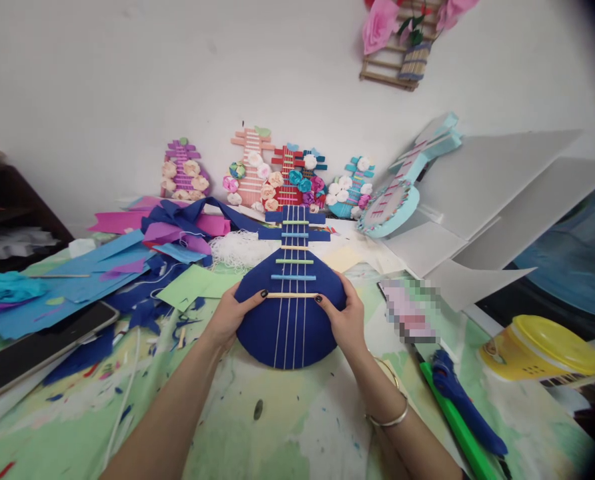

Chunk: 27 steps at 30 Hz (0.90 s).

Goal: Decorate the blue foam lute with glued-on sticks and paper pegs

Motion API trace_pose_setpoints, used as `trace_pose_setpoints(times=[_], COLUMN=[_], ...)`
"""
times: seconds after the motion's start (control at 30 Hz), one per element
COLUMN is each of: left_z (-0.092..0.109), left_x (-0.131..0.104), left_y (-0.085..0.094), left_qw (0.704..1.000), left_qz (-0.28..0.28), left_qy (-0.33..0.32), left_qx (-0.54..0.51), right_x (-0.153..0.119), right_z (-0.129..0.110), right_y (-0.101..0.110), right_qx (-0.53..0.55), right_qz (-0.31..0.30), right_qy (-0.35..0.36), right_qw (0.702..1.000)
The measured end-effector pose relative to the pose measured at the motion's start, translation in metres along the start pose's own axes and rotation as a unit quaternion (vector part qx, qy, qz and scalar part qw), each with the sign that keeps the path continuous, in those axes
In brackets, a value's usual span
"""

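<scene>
A dark blue craft pipa (257, 327) with white strings and several coloured crossbars is held upright in front of me, its neck pointing away. My left hand (231, 317) grips its left edge, with the thumb on the front by the end of the lowest, cream stick (292, 295). On the opposite edge my right hand (348, 319) holds it the same way, its thumb by the stick's other end. The fingers behind the body are hidden. A pile of white string (241, 252) lies behind the pipa.
Decorated pipas (290, 177) lean against the wall. To the right are a light blue instrument (395, 193), grey boards (477, 193), a yellow-lidded tub (547, 347), a green cutter (452, 413) and a dark blue tool (467, 403). Left are a phone (52, 343) and paper sheets (97, 280).
</scene>
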<state>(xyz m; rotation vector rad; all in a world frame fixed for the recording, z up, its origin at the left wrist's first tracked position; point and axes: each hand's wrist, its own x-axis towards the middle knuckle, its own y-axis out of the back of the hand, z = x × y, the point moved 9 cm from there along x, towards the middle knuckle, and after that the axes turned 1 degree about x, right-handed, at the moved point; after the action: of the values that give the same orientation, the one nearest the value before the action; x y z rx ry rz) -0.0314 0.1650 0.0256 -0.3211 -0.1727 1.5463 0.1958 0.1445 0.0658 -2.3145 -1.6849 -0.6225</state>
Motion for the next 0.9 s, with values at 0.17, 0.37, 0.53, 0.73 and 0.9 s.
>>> trace_pose_setpoints(times=[0.17, 0.37, 0.53, 0.73, 0.9], left_z=[0.0009, 0.0014, 0.0002, 0.0044, 0.0093], left_x=[0.0004, 0.0006, -0.0003, -0.0015, -0.0029], left_y=[0.0001, 0.0024, 0.0019, 0.0052, 0.0041], left_qw=[1.000, 0.999, 1.000, 0.997, 0.992], left_qz=[0.004, 0.014, 0.012, 0.042, 0.054], left_qy=[-0.005, -0.019, -0.022, -0.049, -0.068], left_qx=[0.007, 0.025, 0.009, 0.050, 0.094], right_x=[-0.0013, -0.0026, -0.0023, -0.0046, -0.0039], right_z=[-0.0001, 0.0018, -0.0014, 0.0000, 0.0009], right_y=[0.0004, -0.0003, 0.0025, 0.0043, 0.0033], right_qx=[0.001, 0.006, 0.000, -0.008, -0.020], right_qz=[0.003, -0.006, 0.005, 0.011, 0.009], right_qy=[0.000, -0.009, 0.003, 0.001, -0.004], right_qw=[1.000, 1.000, 1.000, 1.000, 1.000])
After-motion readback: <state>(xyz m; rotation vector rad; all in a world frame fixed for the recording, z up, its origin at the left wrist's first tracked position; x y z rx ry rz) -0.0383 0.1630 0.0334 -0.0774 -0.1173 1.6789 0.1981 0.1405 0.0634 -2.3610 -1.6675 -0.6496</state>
